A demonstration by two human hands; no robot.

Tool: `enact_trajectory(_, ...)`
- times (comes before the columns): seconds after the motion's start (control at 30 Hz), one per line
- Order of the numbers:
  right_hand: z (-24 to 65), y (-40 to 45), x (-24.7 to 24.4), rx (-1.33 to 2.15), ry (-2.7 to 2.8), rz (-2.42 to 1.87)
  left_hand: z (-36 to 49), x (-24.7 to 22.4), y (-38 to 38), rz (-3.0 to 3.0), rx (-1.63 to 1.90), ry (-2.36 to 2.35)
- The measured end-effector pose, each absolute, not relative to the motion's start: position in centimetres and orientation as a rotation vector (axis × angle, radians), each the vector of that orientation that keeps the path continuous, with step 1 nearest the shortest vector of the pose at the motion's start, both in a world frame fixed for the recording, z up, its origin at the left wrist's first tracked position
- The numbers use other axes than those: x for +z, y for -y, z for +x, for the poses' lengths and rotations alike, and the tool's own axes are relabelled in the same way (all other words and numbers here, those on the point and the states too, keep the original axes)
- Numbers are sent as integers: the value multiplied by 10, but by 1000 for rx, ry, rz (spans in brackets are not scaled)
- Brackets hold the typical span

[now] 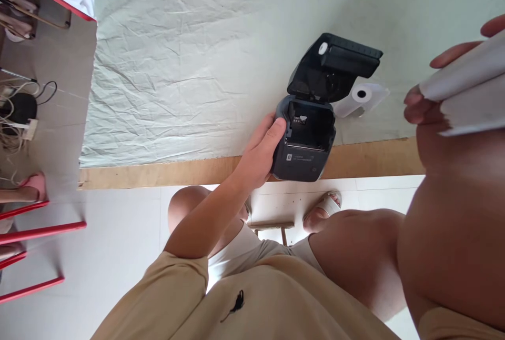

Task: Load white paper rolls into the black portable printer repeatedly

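Closest to my camera, a tan shirt point(276, 298) with a small black motif fills the bottom of my view, above bare knees and pale shorts. My right hand point(424, 111) is cut off by the right-hand edge: its fingers are curled around white paper point(469, 79), which runs in two bands and has a ragged end. I can't tell how tightly it is pinched, since the paper covers most of the palm.

A little farther out, my left hand point(260, 153) is clasped on the left side of a black printer point(303, 163), thumb over the rim, the other fingers mostly hidden behind the casing. The printer sits at the wooden table edge point(374, 155), its lower end reaching past the wood in my view. Its lid point(335, 63) is swung wide open away from me, showing a white round part at one corner; the dark bay below has a small printed label inside.

Just beyond the hinge, to the right, a white roll point(369, 92) with a black centre lies on the pale green cloth point(177, 66), creased toward its left end. Off to the far left I see red legs point(43, 232) and tangled cables point(11, 140) on the floor.
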State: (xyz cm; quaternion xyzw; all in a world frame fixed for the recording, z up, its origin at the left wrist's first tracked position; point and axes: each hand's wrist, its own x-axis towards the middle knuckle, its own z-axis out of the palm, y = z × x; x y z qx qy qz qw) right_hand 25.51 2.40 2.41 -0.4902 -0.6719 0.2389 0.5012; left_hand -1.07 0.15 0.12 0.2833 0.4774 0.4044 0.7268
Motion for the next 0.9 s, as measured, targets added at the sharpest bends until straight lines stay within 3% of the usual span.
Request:
enact_trajectory(0.1, 281, -31, -1, 408, 1545, -1124, -10, 2, -2, 612, 907, -1041)
enact_trajectory(0.27, 306, -37, -39, 155, 1464, -1574, -10, -1, -2, 602, 920, -1044)
enact_trajectory(0.43, 318, -42, -43, 102, 1538, -1788, -9, 0, -2, 620, 924, -1053)
enact_trajectory(0.6, 295, -30, -14, -173, 1831, -1357, -9, 0, -1, 640, 942, -1059)
enact_trajectory(0.9, 244, -53, -43, 112, 1892, -1599, -7, 5, -1, 606, 929, -1065)
